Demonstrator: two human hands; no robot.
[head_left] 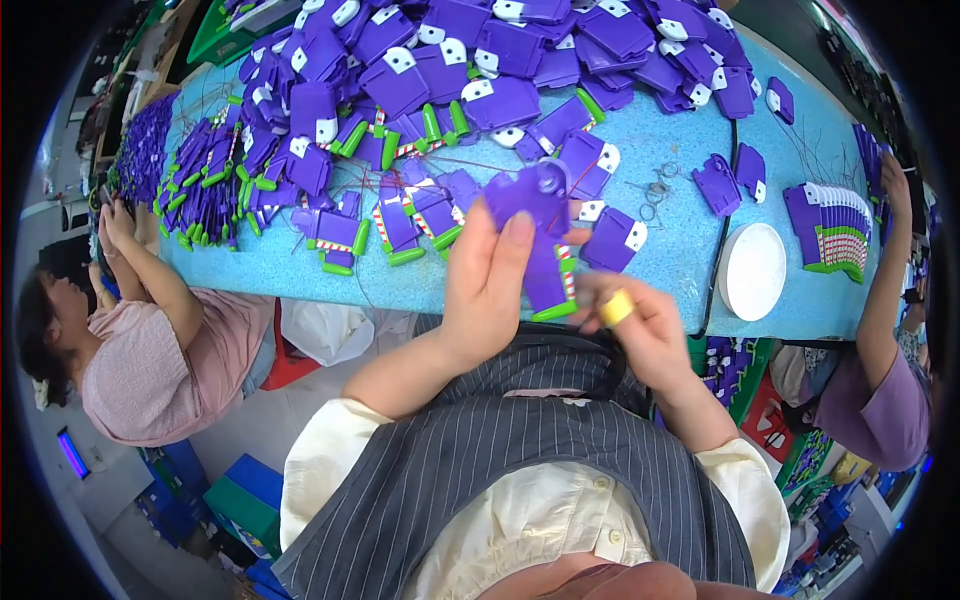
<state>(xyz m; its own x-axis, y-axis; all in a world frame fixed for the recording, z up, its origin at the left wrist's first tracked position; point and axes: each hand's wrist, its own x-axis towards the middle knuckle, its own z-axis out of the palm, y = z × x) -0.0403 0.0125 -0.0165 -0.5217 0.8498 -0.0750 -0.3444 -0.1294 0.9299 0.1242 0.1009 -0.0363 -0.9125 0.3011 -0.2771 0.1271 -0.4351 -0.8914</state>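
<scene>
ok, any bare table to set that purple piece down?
Bare blue table lies between the loose purple pieces and the white disc, small wire rings aside. Another strip runs along the near edge below the green-tipped pieces. The far side is piled solid.

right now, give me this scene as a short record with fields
left hand: left hand grips the purple toy piece at its upper part
right hand: right hand, with a yellow fingertip cover, pinches the piece's lower end
surface: blue table
on table: heap of purple pieces, white round lid, neat stack of pieces
others: a person in pink on the left, a person in purple on the right
</scene>
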